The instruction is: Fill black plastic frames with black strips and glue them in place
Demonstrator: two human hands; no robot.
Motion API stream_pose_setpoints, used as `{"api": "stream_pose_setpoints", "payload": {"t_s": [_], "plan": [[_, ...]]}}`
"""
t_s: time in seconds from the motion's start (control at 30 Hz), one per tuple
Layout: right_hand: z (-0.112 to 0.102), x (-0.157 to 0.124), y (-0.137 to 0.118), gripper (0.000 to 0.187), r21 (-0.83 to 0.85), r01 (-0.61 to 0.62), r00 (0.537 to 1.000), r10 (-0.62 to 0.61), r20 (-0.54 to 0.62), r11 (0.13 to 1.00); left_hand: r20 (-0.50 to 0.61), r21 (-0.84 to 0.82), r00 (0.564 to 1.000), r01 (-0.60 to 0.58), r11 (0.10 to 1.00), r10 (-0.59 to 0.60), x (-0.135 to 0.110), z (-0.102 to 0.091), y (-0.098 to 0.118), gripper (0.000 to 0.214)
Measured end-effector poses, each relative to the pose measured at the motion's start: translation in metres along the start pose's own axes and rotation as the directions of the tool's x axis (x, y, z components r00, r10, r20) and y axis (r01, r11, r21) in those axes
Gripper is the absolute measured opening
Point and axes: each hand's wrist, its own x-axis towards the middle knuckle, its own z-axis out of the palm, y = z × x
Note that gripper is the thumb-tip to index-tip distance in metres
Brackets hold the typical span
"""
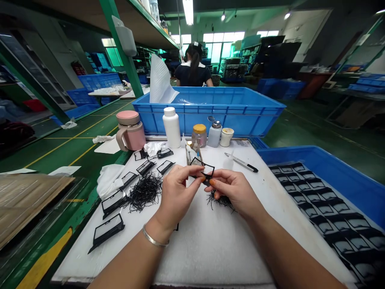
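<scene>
Between my two hands is a small black-rimmed frame (209,170), held up over the white work surface. My left hand (179,192) pinches its left side between thumb and fingers. With thumb and fingertips, my right hand (235,188) grips its lower right edge. The fingers hide much of the lower part. To the left lies a heap of thin black strips (144,192); a smaller heap of black strips (221,200) shows partly beneath my right hand. Several similar black frames (106,229) lie along the left side of the surface.
Behind stand a pink mug (132,132), a white bottle (172,127), a jar with a yellow lid (199,135), a pump bottle (214,134) and a large blue crate (210,116). A pen (245,163) lies right. Another blue bin (339,170) holds rows of frames. A person sits beyond.
</scene>
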Motion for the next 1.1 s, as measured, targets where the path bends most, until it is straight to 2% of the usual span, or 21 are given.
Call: {"api": "stream_pose_setpoints", "payload": {"t_s": [0.2, 0.5, 1.1], "plan": [[0.0009, -0.0017, 0.0022, 0.022, -0.017, 0.033, 0.999, -0.034, -0.015, 0.999, 0.005, -0.001, 1.0, 0.019, 1.0, -0.019, 0.0009, 0.0013, -0.0029, 0.023], [0.0044, -0.0035, 0.0001, 0.025, -0.057, 0.04, 0.998, -0.043, -0.042, 0.998, 0.016, -0.14, 0.998, 0.057, 0.989, -0.055, 0.0, 0.0035, -0.0078, 0.02], [0.0056, -0.0054, -0.001, 0.022, -0.053, 0.055, 0.997, -0.058, -0.055, 0.997, -0.02, -0.123, 0.998, 0.057, 0.991, -0.06, -0.0005, 0.0031, -0.0024, 0.021]]}}
